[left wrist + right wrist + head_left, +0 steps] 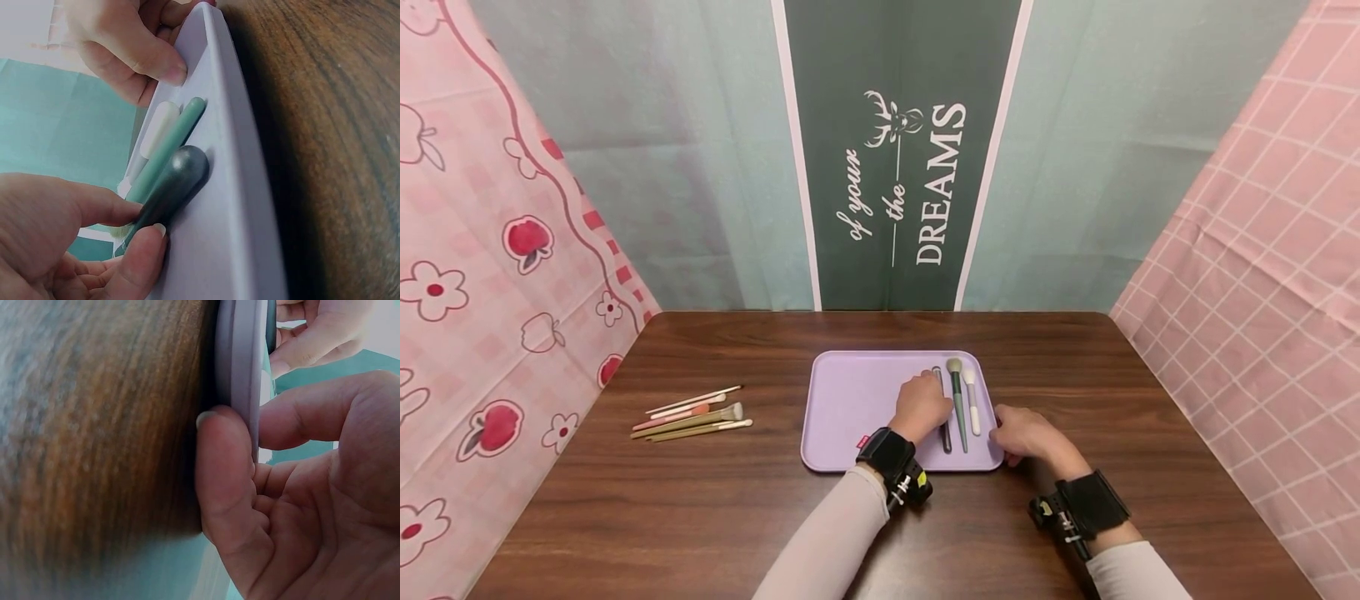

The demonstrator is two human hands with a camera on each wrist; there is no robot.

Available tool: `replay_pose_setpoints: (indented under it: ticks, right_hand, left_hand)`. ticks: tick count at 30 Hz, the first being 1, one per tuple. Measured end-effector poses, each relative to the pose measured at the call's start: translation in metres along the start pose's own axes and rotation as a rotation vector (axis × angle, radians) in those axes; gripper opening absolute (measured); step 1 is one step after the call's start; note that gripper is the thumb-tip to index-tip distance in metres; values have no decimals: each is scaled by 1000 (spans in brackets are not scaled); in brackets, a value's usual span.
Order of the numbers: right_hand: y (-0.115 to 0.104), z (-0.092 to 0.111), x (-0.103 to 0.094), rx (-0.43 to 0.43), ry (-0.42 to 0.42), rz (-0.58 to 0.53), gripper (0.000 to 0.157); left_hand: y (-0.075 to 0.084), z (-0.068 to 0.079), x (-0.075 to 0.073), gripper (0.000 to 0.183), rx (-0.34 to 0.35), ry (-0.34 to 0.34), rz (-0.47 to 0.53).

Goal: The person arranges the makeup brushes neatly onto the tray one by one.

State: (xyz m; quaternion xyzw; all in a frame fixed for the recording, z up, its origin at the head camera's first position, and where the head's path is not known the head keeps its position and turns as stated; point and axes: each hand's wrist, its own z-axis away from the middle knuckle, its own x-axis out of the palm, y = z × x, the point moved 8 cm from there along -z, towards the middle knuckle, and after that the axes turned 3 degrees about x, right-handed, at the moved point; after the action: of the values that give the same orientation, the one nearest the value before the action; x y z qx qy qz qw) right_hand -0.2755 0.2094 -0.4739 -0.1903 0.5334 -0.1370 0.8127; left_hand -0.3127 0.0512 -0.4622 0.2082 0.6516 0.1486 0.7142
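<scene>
A lilac tray (846,400) lies on the table, with three makeup brushes side by side on its right part. My left hand (922,408) is over the tray and pinches the dark makeup brush (177,178) between thumb and finger. Just right of it lies a green-handled brush (959,408), then a shorter white brush (974,419). At the tray's right edge, my right hand (1028,433) grips the rim, thumb on the inner side and fingers beneath, as the right wrist view shows.
Several more makeup brushes (692,414) lie loosely grouped on the brown wooden table (700,517), left of the tray. A small red tag (862,441) marks the tray near its front. Curtains (700,208) hang behind and at both sides of the table.
</scene>
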Motion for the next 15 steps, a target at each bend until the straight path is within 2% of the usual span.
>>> replay_pose_setpoints:
  ticks: [15]
  right_hand:
    - [-1, 1, 0, -4, -2, 6, 4]
  left_hand:
    - [-2, 2, 1, 47, -13, 7, 31]
